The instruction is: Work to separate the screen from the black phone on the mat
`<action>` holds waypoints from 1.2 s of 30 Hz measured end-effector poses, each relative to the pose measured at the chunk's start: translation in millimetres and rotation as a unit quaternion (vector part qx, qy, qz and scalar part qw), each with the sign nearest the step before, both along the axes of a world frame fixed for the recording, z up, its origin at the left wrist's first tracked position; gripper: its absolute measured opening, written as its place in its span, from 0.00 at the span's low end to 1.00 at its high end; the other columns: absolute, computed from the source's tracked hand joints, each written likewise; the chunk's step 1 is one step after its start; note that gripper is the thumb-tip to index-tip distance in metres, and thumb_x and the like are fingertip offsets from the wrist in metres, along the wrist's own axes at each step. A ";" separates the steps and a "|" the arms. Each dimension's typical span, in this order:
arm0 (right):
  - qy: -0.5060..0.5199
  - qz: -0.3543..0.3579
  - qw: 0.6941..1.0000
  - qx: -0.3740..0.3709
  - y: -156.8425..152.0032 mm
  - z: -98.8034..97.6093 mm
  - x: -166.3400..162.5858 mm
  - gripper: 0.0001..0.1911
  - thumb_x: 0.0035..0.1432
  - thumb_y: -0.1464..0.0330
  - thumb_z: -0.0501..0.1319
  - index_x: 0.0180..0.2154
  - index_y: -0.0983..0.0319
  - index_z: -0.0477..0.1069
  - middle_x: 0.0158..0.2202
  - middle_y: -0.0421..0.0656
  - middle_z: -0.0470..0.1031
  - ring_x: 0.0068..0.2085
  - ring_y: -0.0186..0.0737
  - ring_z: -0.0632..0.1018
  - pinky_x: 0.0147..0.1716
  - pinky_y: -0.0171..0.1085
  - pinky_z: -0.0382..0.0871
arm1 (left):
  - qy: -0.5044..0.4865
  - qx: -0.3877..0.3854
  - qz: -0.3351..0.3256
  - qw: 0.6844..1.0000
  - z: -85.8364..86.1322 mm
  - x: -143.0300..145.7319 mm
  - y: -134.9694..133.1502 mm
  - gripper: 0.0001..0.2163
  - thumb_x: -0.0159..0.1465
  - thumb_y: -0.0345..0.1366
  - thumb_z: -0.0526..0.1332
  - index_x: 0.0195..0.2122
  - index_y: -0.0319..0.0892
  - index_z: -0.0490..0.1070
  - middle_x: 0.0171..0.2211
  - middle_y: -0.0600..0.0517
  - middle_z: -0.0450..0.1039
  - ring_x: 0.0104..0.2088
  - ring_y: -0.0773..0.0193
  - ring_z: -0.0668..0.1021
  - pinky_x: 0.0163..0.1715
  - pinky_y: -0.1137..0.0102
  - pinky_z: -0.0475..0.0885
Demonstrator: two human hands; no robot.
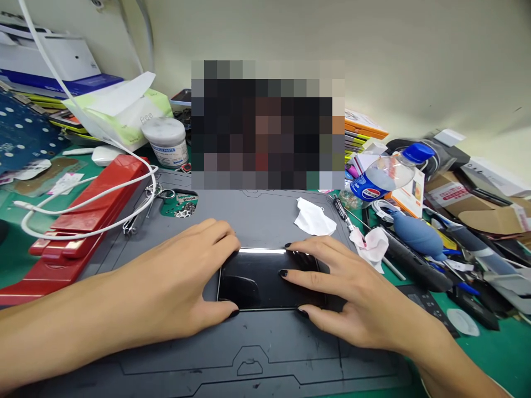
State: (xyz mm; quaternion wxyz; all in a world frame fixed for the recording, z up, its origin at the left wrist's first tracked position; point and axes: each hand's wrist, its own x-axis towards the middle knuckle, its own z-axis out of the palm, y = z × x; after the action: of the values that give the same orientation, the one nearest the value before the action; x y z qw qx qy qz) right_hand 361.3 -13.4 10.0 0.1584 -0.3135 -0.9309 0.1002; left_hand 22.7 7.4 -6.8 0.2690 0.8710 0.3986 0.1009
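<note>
A black smartphone (261,284) lies crosswise on the grey work mat (257,218), its dark glass reflecting a bright strip along the far edge. My left hand (199,271) grips its left end, thumb at the near edge and curled fingers at the far edge. At the right end, my right hand (344,287) holds the phone too: the thumb presses the near edge, one finger rests on the glass and another reaches the far edge. The palm side of both hands is hidden.
On the left lie a red clamp-like tool (93,202), a white cable (89,235) and scissors (160,192). A tub of paste (166,143) stands behind. To the right are a white cloth (315,216), a Pepsi bottle (385,174) and a blue air blower (417,235). A blurred block covers the back.
</note>
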 end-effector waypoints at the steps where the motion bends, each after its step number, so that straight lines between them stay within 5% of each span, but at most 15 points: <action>1: -0.001 0.001 1.000 -0.002 -0.2 -0.7 0.4 0.15 0.74 0.70 0.68 0.57 0.56 0.88 0.61 0.56 0.87 0.58 0.58 0.88 0.55 0.55 0.87 | -0.002 0.005 0.002 1.000 -1.0 -0.2 -0.2 0.11 0.64 0.39 0.73 0.46 0.44 0.79 0.53 0.45 0.81 0.51 0.45 0.85 0.48 0.48 0.83; 36: 0.000 0.000 1.000 -0.002 -2.4 2.5 -2.2 0.13 0.74 0.71 0.69 0.56 0.56 0.89 0.59 0.55 0.88 0.57 0.57 0.88 0.54 0.54 0.88 | 0.010 0.026 -0.025 0.999 4.3 -3.9 0.9 0.16 0.68 0.41 0.71 0.54 0.42 0.82 0.55 0.41 0.83 0.51 0.42 0.87 0.47 0.47 0.88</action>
State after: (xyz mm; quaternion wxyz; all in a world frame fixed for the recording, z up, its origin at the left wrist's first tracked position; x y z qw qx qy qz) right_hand 359.1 -15.7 12.5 0.1583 -0.3134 -0.9308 0.1019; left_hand 18.8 8.3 -2.4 0.2444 0.8885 0.3765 0.0956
